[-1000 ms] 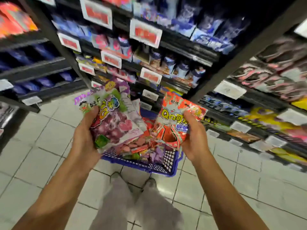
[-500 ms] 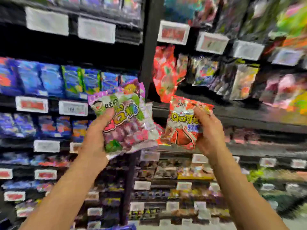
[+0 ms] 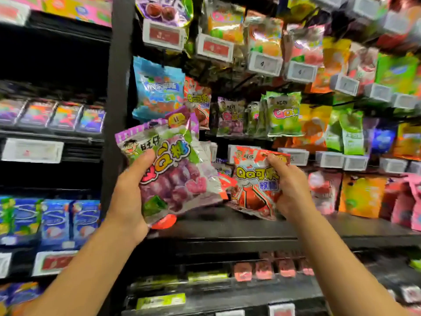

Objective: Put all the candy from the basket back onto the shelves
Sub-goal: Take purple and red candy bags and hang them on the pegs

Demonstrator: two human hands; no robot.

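My left hand grips a stack of candy bags; the front one is a purple grape gummy bag, with more bags fanned behind it. My right hand holds a red cola gummy bag, thumb on its top edge. Both are raised in front of the candy shelf. Matching red cola bags and purple grape bags hang on pegs just above. The basket is out of view.
A black upright post divides the shelving. Left of it are rows of blue and purple boxes. Green and orange bags hang to the right, with price tags along the rails. Small pink packs sit on a lower shelf.
My view has swung up from the basket on the floor to the shelves. Both hands have risen with their bags toward the hanging candy.
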